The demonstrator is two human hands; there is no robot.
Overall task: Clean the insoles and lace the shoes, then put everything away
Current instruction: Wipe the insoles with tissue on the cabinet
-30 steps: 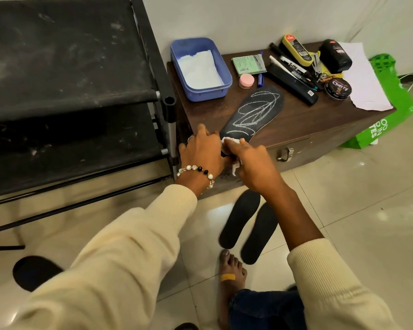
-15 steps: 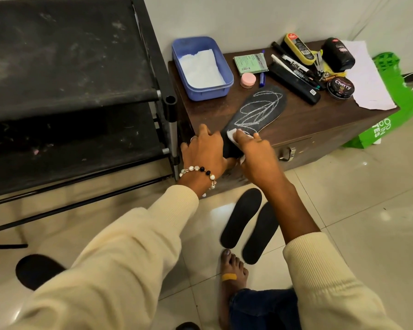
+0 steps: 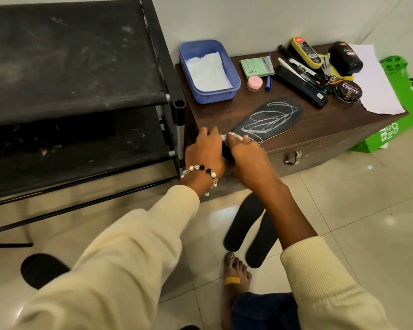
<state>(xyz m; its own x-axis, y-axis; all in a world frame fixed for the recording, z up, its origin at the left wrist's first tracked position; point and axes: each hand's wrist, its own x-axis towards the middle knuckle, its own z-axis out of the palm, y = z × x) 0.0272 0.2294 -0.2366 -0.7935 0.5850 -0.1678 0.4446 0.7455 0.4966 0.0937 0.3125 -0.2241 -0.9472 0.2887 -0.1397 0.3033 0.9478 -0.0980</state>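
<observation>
Clearly you are early on: your left hand [image 3: 204, 151] steadies the heel of the chalk-marked insole [image 3: 271, 121] on the worktop [image 3: 324, 129] at centre frame while your right hand [image 3: 244, 153] presses a white wipe [image 3: 231, 135] onto it, with two insoles [image 3: 249, 228] on the floor waiting and no shoes in sight.

A black insole [image 3: 270, 120] with white zigzag stitching looped across its top lies flat on the dark wooden tabletop [image 3: 320, 129], toe pointing away from the left grip [image 3: 204, 152] and right grip [image 3: 244, 154], heel under them at the front edge. A white wipe [image 3: 234, 136] shows at the right grip's fingertips. Two plain black insoles [image 3: 246, 222] lie side by side on the floor below the grips.
</observation>
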